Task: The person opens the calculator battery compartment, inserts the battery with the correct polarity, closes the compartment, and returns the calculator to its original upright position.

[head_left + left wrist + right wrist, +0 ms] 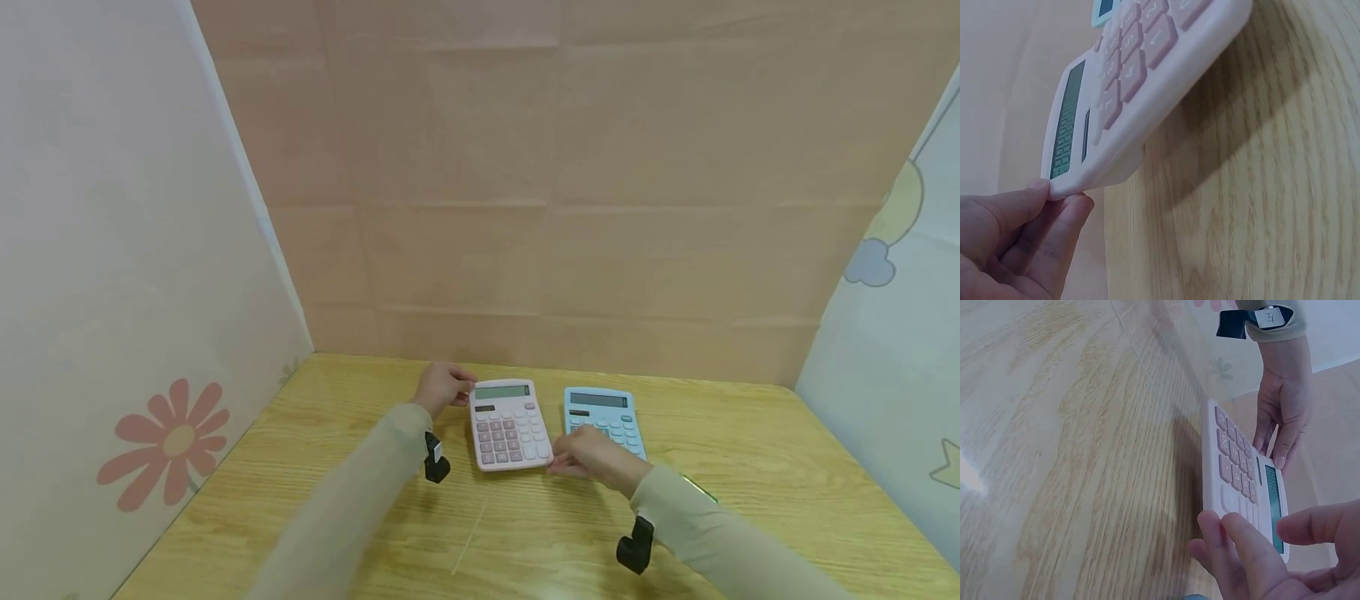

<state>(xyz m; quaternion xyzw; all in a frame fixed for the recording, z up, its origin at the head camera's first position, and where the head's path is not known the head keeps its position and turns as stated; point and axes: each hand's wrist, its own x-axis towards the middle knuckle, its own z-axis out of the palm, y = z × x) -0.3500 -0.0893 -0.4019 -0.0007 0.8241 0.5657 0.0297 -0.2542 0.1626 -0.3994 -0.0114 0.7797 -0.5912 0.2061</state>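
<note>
A pink calculator (513, 425) with a grey-green display is held between both hands, tilted, its shadow falling on the wood below. My left hand (444, 387) pinches its upper left corner; in the left wrist view the thumb (1029, 194) lies over the edge and a finger is beneath. At the lower right corner is my right hand (592, 454), its fingertips (1211, 526) bent around the edge. The right thumb overlaps the display in the right wrist view. A blue calculator (602, 400) lies just to the right, its lower keys partly hidden behind my right hand.
The wooden table (360, 533) meets a brown paper backdrop (450, 250) behind the calculators. Patterned white panels stand left and right. A thin green-edged item (701, 489) shows beside my right forearm, partly covered by the sleeve. Dark straps are on both wrists.
</note>
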